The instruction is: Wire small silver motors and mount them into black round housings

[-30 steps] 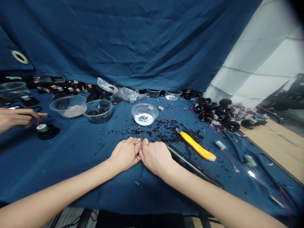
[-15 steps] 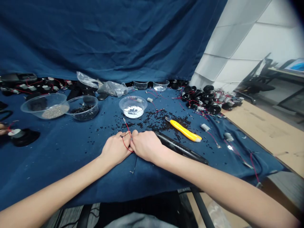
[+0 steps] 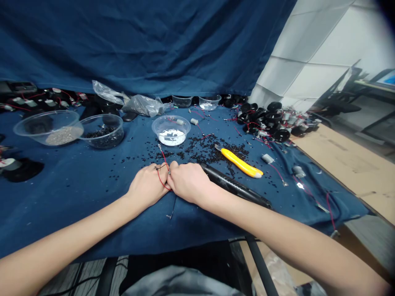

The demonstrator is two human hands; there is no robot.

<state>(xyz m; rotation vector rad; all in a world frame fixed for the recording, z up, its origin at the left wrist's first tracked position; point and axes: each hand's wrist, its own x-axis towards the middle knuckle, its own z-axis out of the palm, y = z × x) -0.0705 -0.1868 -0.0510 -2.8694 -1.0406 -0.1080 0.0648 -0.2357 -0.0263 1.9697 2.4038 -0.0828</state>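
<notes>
My left hand and my right hand press together near the table's front edge, fingers closed. Between them run thin wires: a red wire loops over the left fingers, its end with a small metal terminal sticking up. A dark wire hangs below the hands to a small metal piece on the cloth. What the fingertips pinch is otherwise hidden. Just beyond my right wrist lies a black cylindrical tool. Behind it rests a yellow utility knife, its blade pointing left.
Small black pieces are scattered over the blue cloth around a clear bowl of white bits. More bowls stand left. Small motors with wires lie right, before a pile of black wheel-like parts. A plastic bag lies behind.
The view has tilted slightly, so the table's things sit a little higher in the picture. Both hands keep their closed hold on the wires, with little visible movement.
</notes>
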